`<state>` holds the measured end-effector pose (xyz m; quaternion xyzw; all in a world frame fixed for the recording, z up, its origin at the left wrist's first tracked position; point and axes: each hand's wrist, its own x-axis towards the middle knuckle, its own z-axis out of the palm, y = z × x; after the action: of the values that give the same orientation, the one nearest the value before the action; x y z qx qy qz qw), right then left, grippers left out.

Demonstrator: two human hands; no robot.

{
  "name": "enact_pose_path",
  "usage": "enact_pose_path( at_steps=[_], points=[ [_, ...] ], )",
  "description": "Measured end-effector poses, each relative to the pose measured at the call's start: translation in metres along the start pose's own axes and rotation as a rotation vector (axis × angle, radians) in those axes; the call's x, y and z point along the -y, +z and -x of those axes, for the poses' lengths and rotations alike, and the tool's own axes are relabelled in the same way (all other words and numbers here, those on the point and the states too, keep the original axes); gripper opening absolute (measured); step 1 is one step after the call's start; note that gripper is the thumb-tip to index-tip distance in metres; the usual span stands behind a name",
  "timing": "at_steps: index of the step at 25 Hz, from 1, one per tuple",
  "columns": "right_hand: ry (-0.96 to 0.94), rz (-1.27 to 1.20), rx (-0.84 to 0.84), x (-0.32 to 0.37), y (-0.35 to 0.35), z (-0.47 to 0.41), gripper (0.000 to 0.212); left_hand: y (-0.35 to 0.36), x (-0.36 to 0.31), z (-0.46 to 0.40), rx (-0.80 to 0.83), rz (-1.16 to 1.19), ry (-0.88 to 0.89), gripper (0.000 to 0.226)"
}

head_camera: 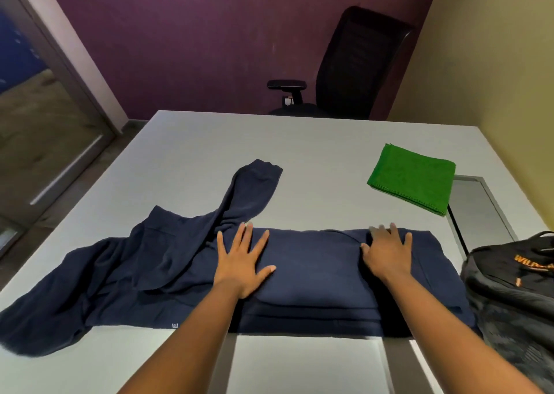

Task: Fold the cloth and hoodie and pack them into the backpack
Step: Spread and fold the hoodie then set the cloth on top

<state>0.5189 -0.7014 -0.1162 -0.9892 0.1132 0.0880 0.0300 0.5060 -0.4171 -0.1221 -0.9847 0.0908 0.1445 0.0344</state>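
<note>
Navy hoodie (314, 273) spread across near half of pale grey surface (195, 148). Right portion folded into a layered rectangular stack, several edges showing along the near side; left portion loose and rumpled. One sleeve (251, 190) angled up and away toward the far side, cuff at top; other sleeve trailing off to the near left edge. Small white mark visible on the hem near the left forearm.

Left hand (242, 261) flat on the folded stack at its left end, fingers straight and spread, palm down, gripping nothing. Right hand (386, 252) flat on the stack's right part, fingers extended, thumb out to the left, pressing cloth, nothing pinched. Both forearms bare.

Green cloth (412, 178) folded into a neat square, lying at far right of the surface, well apart from the hoodie. Black backpack (509, 297) with orange lettering at near right, just beside the hoodie's right end; contact not clear.

Black office chair (356, 64) beyond the far edge, against a purple wall. Glass door at left.
</note>
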Motion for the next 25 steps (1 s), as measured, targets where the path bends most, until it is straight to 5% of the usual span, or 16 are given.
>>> enact_pose_path(
  at_steps=[3, 5, 7, 10, 12, 15, 18, 21, 25],
  points=[
    [-0.12, -0.057, -0.061, 0.039, -0.008, -0.008, 0.047, -0.017, 0.038, -0.004, -0.259, -0.015, -0.256, 0.069],
    [-0.189, -0.09, -0.052, 0.062, -0.009, -0.006, 0.045, -0.025, 0.063, -0.011, -0.168, 0.047, -0.44, 0.068],
    [-0.256, -0.118, -0.031, 0.08, -0.009, -0.001, 0.043, -0.028, 0.077, -0.016, -0.113, 0.135, -0.51, 0.044],
    [-0.355, -0.192, -0.029, 0.1, -0.01, 0.003, 0.045, -0.037, 0.081, -0.016, -0.43, 0.367, -0.488, 0.021],
    [-0.443, -0.339, -0.134, 0.11, -0.014, 0.004, 0.063, -0.043, 0.07, -0.009, -0.637, 0.478, -0.232, 0.025],
    [-0.678, -0.435, -0.308, 0.127, -0.026, -0.003, 0.093, -0.057, 0.042, 0.001, -0.533, 0.392, 0.365, 0.034],
    [-0.961, -0.242, -0.06, 0.136, -0.041, -0.015, 0.057, -0.057, 0.025, 0.004, -0.477, 0.333, 0.604, 0.021],
    [-0.982, 0.0, 0.11, 0.131, -0.049, -0.023, 0.025, -0.053, 0.044, 0.009, -0.358, 0.461, 0.429, 0.046],
    [-0.834, -0.417, 0.264, 0.127, -0.078, -0.009, 0.023, -0.045, 0.123, 0.01, -0.278, 0.485, 0.007, 0.069]
  ],
)
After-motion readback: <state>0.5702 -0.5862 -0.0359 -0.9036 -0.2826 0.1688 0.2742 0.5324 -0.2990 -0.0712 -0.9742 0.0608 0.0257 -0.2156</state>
